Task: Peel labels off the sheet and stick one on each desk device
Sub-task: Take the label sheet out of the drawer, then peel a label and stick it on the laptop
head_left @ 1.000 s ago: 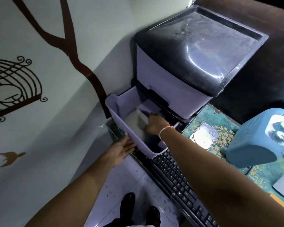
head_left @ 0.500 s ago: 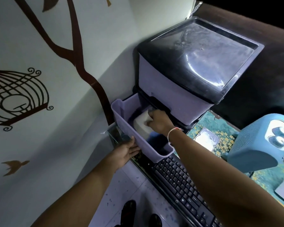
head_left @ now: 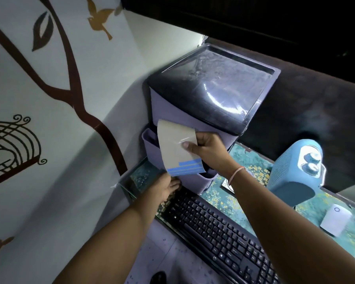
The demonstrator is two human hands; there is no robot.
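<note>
Label sheet (head_left: 175, 148), a curling beige page with blue strips along its lower edge, is held up in front of the open drawer (head_left: 191, 180) of the lilac drawer unit (head_left: 211, 99), which fills the view toward 12 o'clock. The sheet hides most of the drawer's inside, so its contents cannot be made out. Going down in size, the black keyboard (head_left: 215, 230) runs toward 5 o'clock and is cut off at the bottom edge. The blue speaker (head_left: 295, 173) stands at 3 o'clock. A small white device (head_left: 334, 221) lies at 4 o'clock. A flat, pale item (head_left: 228, 184) is mostly covered by the right forearm. The right hand (head_left: 208, 150) pinches the sheet's right edge, thumb on its face. The left hand (head_left: 165, 188) lies under the drawer's near corner, its fingers hidden, so I cannot tell its hold.
</note>
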